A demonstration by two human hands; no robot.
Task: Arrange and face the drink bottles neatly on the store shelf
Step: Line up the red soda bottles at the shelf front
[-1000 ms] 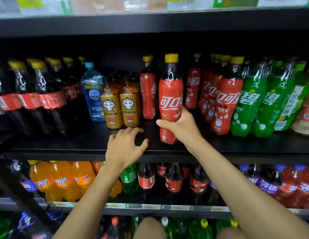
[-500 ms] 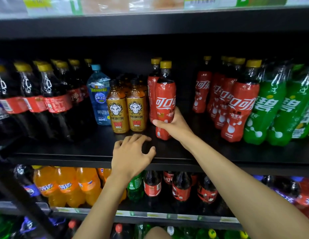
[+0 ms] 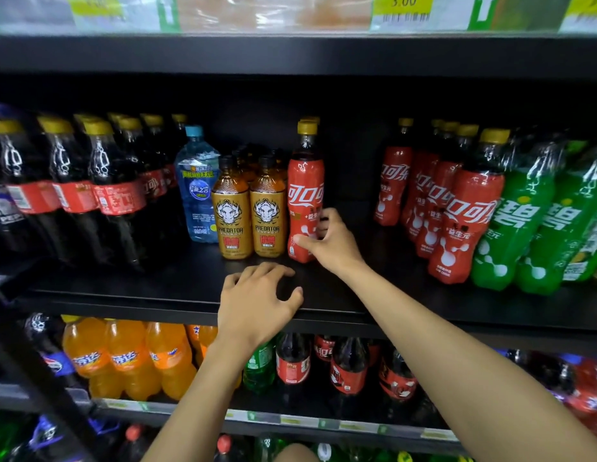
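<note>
A red cola bottle [image 3: 304, 191] with a yellow cap stands upright on the black middle shelf [image 3: 177, 288], right beside two gold Predator bottles [image 3: 249, 215]. My right hand [image 3: 327, 240] grips its lower half from the right, thumb on the front, label facing me. A second yellow cap shows just behind it. My left hand [image 3: 257, 305] rests palm-down on the shelf's front edge, fingers spread, holding nothing. More red cola bottles [image 3: 457, 215] stand in rows further right, with a bare gap of shelf between.
Large dark cola bottles [image 3: 74, 195] fill the left, then a blue water bottle [image 3: 197, 188]. Green soda bottles [image 3: 530, 225] stand at the far right. The lower shelf holds orange soda [image 3: 124, 358] and small cola bottles [image 3: 347, 371]. Price tags line the shelf above [image 3: 403, 8].
My right hand carried the red bottle leftward and back, and it now stands against the gold bottles. The left hand stayed on the shelf edge. The camera view shifted.
</note>
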